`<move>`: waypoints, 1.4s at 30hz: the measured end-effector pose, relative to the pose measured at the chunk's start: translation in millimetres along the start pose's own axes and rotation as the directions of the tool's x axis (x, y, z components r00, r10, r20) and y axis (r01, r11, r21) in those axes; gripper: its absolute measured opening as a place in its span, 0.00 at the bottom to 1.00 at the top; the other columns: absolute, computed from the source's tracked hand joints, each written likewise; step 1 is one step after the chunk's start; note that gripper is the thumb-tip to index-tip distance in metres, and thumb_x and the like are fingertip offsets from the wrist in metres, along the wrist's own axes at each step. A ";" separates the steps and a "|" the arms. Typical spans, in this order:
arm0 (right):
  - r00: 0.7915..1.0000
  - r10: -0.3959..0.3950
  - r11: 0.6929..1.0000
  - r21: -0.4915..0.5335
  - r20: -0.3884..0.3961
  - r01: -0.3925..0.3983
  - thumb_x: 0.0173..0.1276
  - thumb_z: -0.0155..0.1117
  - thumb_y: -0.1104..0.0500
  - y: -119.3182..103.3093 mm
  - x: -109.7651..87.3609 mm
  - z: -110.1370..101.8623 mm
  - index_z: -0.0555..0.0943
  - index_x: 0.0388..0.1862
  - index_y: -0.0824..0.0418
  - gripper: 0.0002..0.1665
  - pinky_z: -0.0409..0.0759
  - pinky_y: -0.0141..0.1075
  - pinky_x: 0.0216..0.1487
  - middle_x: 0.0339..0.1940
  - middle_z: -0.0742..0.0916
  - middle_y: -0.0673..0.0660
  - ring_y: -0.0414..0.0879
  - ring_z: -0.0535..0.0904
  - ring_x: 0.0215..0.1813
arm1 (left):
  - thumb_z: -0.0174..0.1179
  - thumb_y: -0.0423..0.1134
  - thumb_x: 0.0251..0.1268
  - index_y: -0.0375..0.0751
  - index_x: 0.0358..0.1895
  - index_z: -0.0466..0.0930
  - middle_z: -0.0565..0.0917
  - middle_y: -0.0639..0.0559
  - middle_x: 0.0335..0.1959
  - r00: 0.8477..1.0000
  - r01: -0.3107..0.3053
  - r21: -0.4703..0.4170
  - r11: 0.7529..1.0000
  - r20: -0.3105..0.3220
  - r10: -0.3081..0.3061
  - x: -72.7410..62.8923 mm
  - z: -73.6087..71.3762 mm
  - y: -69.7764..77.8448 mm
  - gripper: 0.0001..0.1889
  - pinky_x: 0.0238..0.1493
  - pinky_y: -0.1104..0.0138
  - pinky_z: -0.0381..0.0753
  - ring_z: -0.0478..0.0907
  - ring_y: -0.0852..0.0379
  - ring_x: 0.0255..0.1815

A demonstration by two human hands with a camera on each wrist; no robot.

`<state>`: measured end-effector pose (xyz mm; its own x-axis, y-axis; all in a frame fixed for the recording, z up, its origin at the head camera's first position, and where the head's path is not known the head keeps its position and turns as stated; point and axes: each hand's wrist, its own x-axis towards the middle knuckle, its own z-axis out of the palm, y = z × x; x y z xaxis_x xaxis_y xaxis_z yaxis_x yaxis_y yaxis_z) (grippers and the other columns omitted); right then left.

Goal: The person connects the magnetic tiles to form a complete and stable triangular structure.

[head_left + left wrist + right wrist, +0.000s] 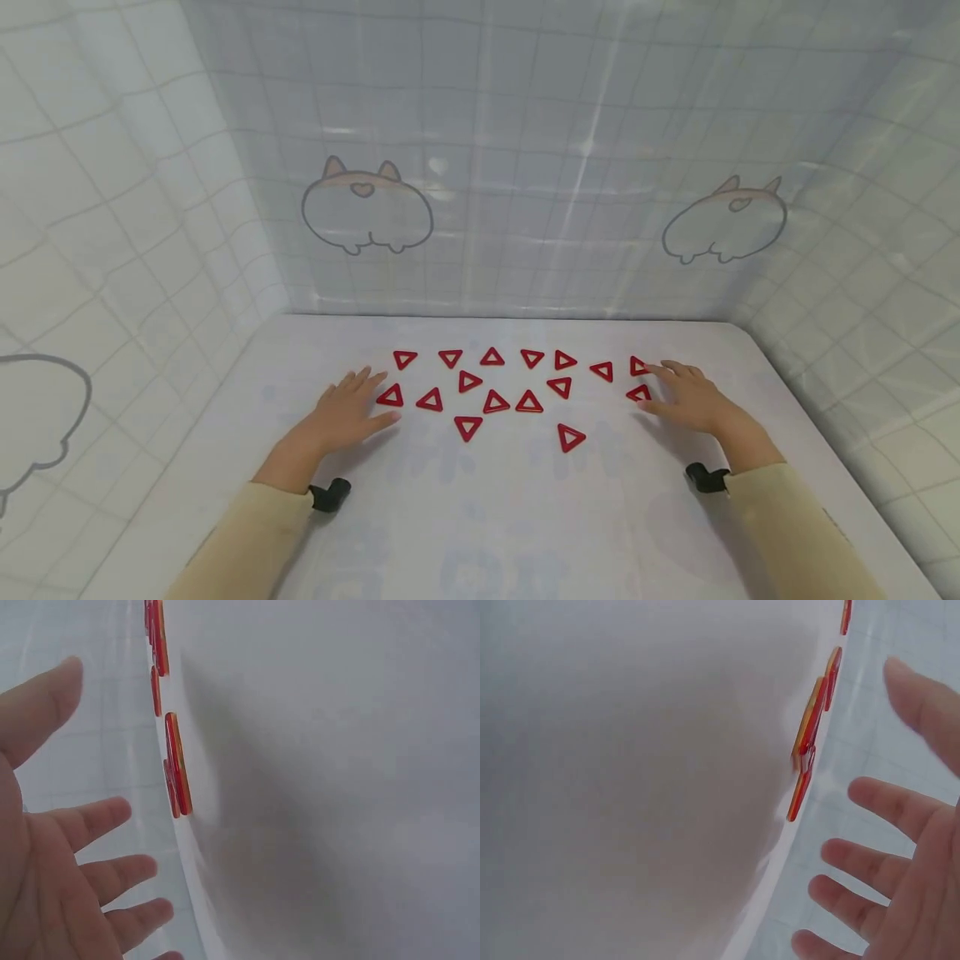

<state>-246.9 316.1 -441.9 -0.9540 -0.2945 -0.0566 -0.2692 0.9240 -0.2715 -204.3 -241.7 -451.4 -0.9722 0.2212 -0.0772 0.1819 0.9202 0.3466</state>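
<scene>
Several red triangular frames with hollow middles lie scattered over the far half of a white table. My left hand (pixel 343 419) hovers at the left end of the spread, fingers extended and thumb apart, beside a red triangle (pixel 390 404). At the right end, my right hand (pixel 692 400) is held over the table with spread fingers. Its fingertips overlap two red triangles there, an upper one (pixel 633 366) and a lower one (pixel 632 395). Both wrist views show empty palms, with red triangles (pixel 175 750) seen edge-on along the table surface.
The white table (pixel 480 517) has a faint printed pattern. A pale grid-patterned sheet (pixel 525 108) with cartoon animals rises behind it and at both sides. Nearer to me lie two triangles, one at centre (pixel 468 420) and one further right (pixel 562 439).
</scene>
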 end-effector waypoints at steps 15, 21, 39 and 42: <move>0.997 0.043 0.980 0.193 0.059 -0.054 0.63 0.73 0.44 1.3 15.3 6.1 0.77 0.62 0.68 0.38 0.76 0.58 0.56 0.54 0.80 0.66 0.61 0.73 0.56 | 0.70 0.54 0.60 0.35 0.72 0.66 0.70 0.34 0.67 0.998 0.045 -0.180 0.983 0.051 -0.036 22.8 1.2 -4.1 0.41 0.65 0.41 0.69 0.65 0.36 0.68; 0.986 0.097 0.954 0.272 0.132 -0.130 0.60 0.75 0.46 5.2 21.6 8.1 0.76 0.61 0.67 0.37 0.78 0.52 0.50 0.50 0.81 0.64 0.56 0.76 0.49 | 0.73 0.49 0.57 0.37 0.69 0.69 0.74 0.38 0.62 0.993 0.110 -0.280 0.954 0.070 -0.094 33.9 3.2 -9.7 0.38 0.63 0.45 0.72 0.70 0.40 0.63; 0.971 0.152 0.913 0.351 0.182 -0.209 0.60 0.77 0.52 16.1 33.1 13.1 0.74 0.52 0.68 0.31 0.75 0.46 0.49 0.44 0.78 0.61 0.55 0.73 0.48 | 0.74 0.40 0.56 0.41 0.56 0.76 0.75 0.46 0.48 0.990 0.135 -0.350 0.927 0.084 -0.113 45.9 10.2 -19.8 0.25 0.56 0.53 0.76 0.70 0.46 0.53; 0.973 0.140 0.915 0.351 0.182 -0.197 0.60 0.77 0.52 17.6 33.5 14.1 0.74 0.51 0.68 0.30 0.75 0.45 0.48 0.43 0.78 0.60 0.55 0.72 0.48 | 0.74 0.39 0.57 0.41 0.55 0.77 0.75 0.46 0.47 0.991 0.130 -0.345 0.929 0.083 -0.108 45.3 10.0 -17.9 0.24 0.56 0.53 0.76 0.70 0.46 0.52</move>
<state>-281.7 319.0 -462.1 -0.9421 -0.2017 -0.2680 -0.0117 0.8184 -0.5746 -250.1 -244.9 -470.4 -0.9706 0.1463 -0.1912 -0.0087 0.7725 0.6350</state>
